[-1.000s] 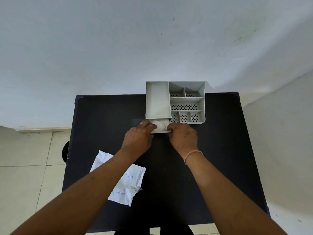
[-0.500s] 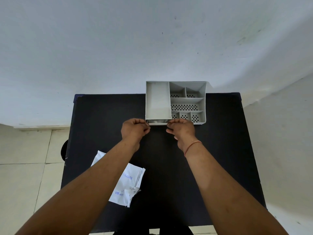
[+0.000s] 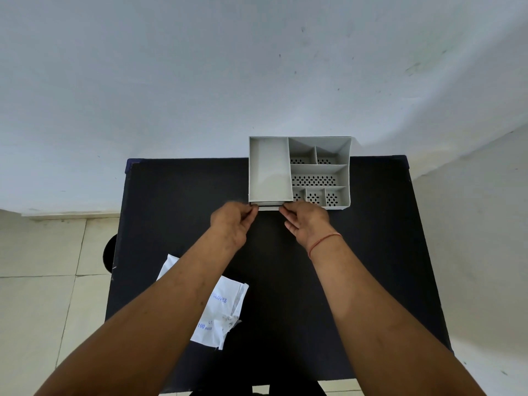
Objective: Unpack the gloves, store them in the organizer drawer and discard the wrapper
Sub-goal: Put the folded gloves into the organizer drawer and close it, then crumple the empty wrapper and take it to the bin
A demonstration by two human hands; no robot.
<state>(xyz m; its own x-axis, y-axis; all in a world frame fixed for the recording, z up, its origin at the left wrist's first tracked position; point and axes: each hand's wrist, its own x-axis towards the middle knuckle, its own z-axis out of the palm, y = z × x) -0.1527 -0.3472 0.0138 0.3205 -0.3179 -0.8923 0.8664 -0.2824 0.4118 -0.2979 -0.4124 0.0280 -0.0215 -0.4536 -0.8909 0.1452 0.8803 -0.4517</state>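
Observation:
A grey organizer (image 3: 270, 170) with several compartments stands at the far edge of the black table (image 3: 177, 195). Its small drawer (image 3: 269, 208) at the bottom front shows only a thin strip of its front. My left hand (image 3: 233, 224) pinches the drawer's left corner and my right hand (image 3: 307, 222) touches its right corner with the fingertips. The gloves are hidden inside the drawer. The white wrapper (image 3: 221, 310) with blue print lies torn and flat on the table's near left part, partly under my left forearm.
A white wall rises right behind the organizer and another wall stands to the right of the table. Beige floor tiles show on the left, with a dark round object (image 3: 110, 257) beside the table's left edge.
The drawer, pulled out with white gloves showing a second ago, has slid into the organizer. Both hands followed it toward the organizer front.

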